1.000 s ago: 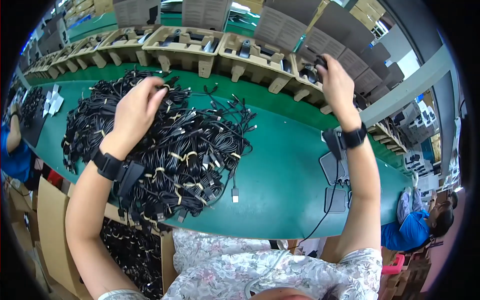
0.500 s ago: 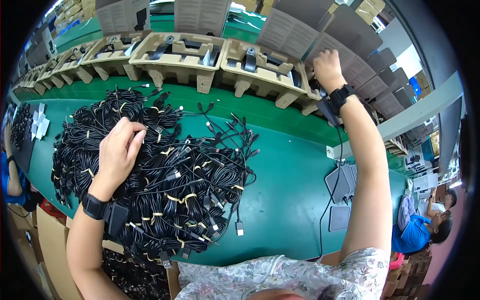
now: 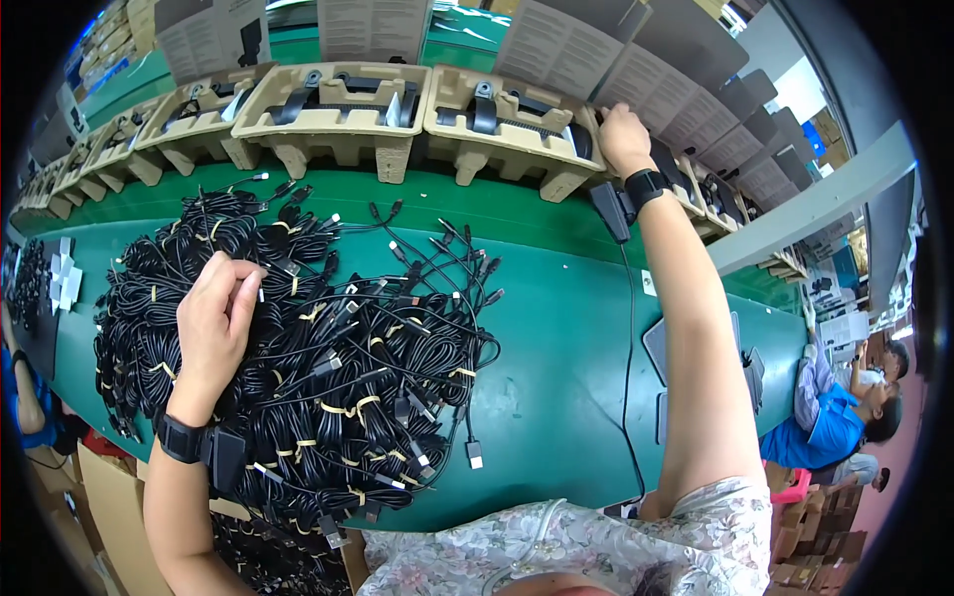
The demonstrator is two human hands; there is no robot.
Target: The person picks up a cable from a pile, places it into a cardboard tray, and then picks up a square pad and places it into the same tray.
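Observation:
My left hand [image 3: 214,323] is over a big heap of black USB cables [image 3: 298,397] tied in bundles with pale bands. Its fingers are pinched together on a cable, whose light plug [image 3: 260,290] shows by the thumb. At the back, my right arm reaches to the right end of a brown moulded-pulp tray [image 3: 566,179]. There my right hand [image 3: 626,139] has its fingers curled down; their tips, and anything in them, are hidden. The tray contains black curved parts [image 3: 485,114].
More pulp trays [image 3: 333,124] run along the raised green ledge, with grey printed cartons [image 3: 561,45] standing open behind. Each wrist wears a black strapped device; a cord [image 3: 626,368] hangs from the right one. Grey flat pieces [image 3: 656,348] lie under my right forearm. Co-workers [image 3: 825,427] sit at right.
My right hand has moved left and closer to the tray's end. The left hand stays pinched over the cable heap. The whole view has shifted a little.

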